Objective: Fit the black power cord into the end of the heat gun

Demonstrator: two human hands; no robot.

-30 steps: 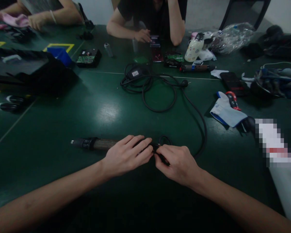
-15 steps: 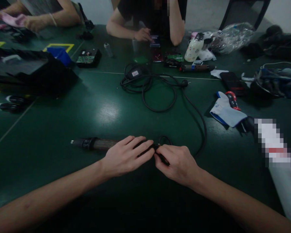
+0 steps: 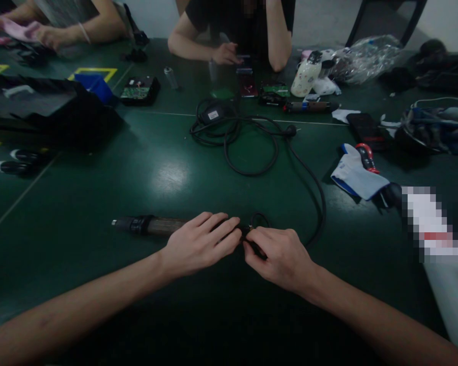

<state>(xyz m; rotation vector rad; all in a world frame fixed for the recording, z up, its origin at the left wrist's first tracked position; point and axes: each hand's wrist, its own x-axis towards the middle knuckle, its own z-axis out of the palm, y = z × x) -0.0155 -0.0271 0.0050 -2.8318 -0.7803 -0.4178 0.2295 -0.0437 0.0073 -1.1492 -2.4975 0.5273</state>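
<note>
An electric screwdriver (image 3: 164, 226) lies on the green table, its metal tip toward the left. My left hand (image 3: 202, 244) is laid over the rear half of its body, fingers curved round the far side, and covers that part. At the tool's back end, my right hand (image 3: 278, 256) is closed in a pinch on the black power cord (image 3: 322, 203); the fingers hide the joint between cord and tool. A small loop of the cord stands up behind the right fingers. The cord runs right and then away to a black power adapter (image 3: 215, 113) among its coils.
A dark tray (image 3: 49, 109) stands at the left. At the right lie a light glove (image 3: 359, 175), a dark phone-like box (image 3: 366, 129) and a bowl of tangled items (image 3: 435, 127). Across the table a person touches a phone (image 3: 246, 63); a bottle (image 3: 306, 76) and circuit boards are nearby.
My left fingers have shifted very slightly to the left on the screwdriver. My right hand keeps its pinch in the same place.
</note>
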